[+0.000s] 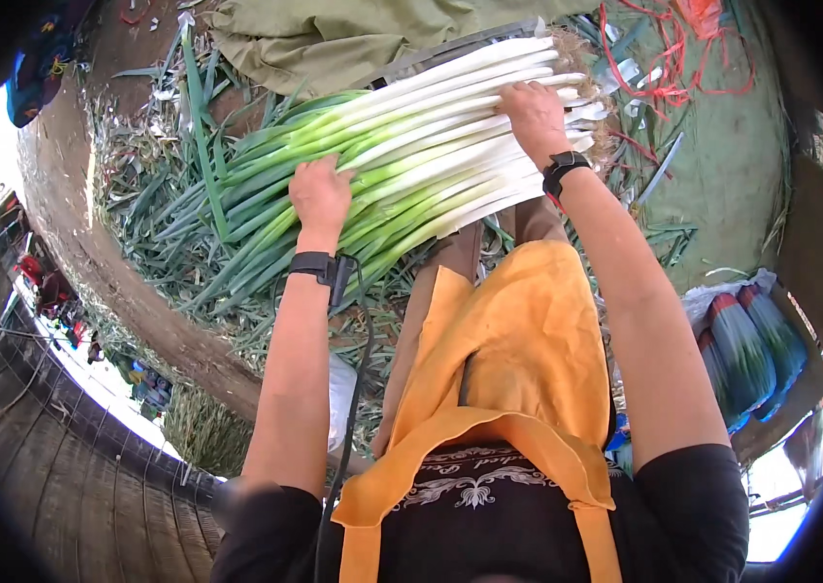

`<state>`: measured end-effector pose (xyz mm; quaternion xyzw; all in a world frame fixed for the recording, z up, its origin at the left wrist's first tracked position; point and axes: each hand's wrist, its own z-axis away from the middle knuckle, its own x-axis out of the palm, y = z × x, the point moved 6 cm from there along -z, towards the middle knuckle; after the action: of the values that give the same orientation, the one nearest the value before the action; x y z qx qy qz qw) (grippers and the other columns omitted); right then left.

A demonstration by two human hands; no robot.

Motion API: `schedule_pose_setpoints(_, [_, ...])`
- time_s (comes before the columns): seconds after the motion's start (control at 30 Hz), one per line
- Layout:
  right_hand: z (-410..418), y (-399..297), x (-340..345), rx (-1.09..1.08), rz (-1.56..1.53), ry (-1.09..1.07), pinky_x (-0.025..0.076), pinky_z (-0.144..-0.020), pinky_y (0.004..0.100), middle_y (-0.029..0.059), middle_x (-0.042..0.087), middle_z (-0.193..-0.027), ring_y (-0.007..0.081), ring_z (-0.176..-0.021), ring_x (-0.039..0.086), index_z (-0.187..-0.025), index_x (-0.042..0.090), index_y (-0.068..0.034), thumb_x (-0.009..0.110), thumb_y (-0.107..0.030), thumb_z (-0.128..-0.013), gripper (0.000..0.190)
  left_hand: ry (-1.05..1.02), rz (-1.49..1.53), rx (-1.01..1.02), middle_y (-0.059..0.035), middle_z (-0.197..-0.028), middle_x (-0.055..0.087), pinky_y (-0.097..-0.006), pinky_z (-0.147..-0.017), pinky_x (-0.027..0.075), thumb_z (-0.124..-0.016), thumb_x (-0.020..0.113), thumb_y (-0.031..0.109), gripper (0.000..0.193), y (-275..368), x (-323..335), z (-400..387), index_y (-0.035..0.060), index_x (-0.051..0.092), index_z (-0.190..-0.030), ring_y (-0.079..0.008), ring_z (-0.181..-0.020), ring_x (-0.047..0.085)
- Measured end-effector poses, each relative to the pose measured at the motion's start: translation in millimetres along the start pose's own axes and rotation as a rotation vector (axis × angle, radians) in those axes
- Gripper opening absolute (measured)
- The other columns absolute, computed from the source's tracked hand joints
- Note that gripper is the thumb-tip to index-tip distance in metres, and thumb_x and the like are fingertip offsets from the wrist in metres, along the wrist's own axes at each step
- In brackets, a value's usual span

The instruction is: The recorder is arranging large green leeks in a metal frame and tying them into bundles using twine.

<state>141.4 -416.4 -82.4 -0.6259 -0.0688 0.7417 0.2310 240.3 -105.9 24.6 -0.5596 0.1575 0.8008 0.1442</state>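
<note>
A wide layer of long green onions [411,153] lies side by side in front of me, white root ends to the right and green leaves to the left. My left hand [322,193] rests on the stalks where green turns pale; its fingertips are partly hidden. Near the roots, my right hand [532,116] touches the white stalks with its fingers bent down over them. Whether either hand grips a stalk cannot be told. Both wrists wear black bands. An orange apron [528,313] covers my lap, just below the onions.
Olive cloth [324,44] lies beyond the onions. Cut leaves [156,218] litter the ground at left. Red plastic twine [673,73] lies on a green sheet [732,160] at upper right. Bagged onion bundles [746,350] lie at right, and a cable hangs from my left wrist.
</note>
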Motion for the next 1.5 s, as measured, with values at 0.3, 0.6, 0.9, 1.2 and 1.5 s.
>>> schedule_pose_setpoints(0.3, [-10.9,-1.8,0.9,-0.020,0.075,-0.197,0.048,-0.086,0.0433,0.0062,0.071,-0.094,0.0260,-0.100,0.066,-0.085,0.074,-0.013,0.066,-0.018,-0.085,0.009,-0.358,-0.054,0.044,-0.0176,-0.082,0.069,-0.0536,-0.080,0.048,-0.080,0.076,0.028,0.024,-9.2,15.5,-16.2,0.0048,0.071,-0.082,-0.0389,-0.090,0.063])
schedule_pose_setpoints(0.6, [-6.9,-20.6,-4.6,-0.142,0.261,-0.229,0.048,-0.082,0.0423,0.0057,0.070,-0.093,0.0255,-0.096,0.065,-0.086,0.075,-0.013,0.064,-0.011,-0.083,0.012,-0.355,-0.157,0.133,-0.0136,-0.084,0.071,-0.0553,-0.082,0.042,-0.086,0.071,0.026,0.019,-0.3,18.4,-14.8,0.0077,0.072,-0.082,-0.0360,-0.096,0.061])
schedule_pose_setpoints(0.9, [-13.5,-37.9,-0.5,-0.194,0.313,-0.300,0.046,-0.073,0.0402,0.0085,0.071,-0.082,0.0268,-0.088,0.065,-0.080,0.074,-0.011,0.063,-0.009,-0.081,0.011,-0.270,-0.154,0.143,-0.0185,-0.083,0.069,-0.0515,-0.074,0.048,-0.086,0.072,0.023,0.022,4.9,19.5,-6.3,0.0022,0.068,-0.081,-0.0378,-0.092,0.062])
schedule_pose_setpoints(1.2, [-7.1,-40.9,-5.6,-0.203,0.350,-0.364,0.047,-0.077,0.0422,0.0078,0.071,-0.091,0.0262,-0.094,0.065,-0.089,0.076,-0.011,0.064,-0.013,-0.084,0.013,-0.110,-0.189,0.205,-0.0159,-0.081,0.069,-0.0480,-0.075,0.052,-0.084,0.072,0.027,0.023,23.8,13.9,-2.9,0.0037,0.073,-0.084,-0.0358,-0.080,0.065])
schedule_pose_setpoints(1.5, [-5.8,-36.0,-0.1,-0.156,0.385,-0.362,0.048,-0.080,0.0434,0.0080,0.070,-0.093,0.0271,-0.097,0.066,-0.091,0.076,-0.011,0.064,-0.013,-0.085,0.014,-0.123,-0.051,0.296,-0.0125,-0.084,0.069,-0.0462,-0.073,0.053,-0.081,0.070,0.022,0.015,79.5,-13.1,-47.2,0.0072,0.073,-0.084,-0.0363,-0.085,0.064])
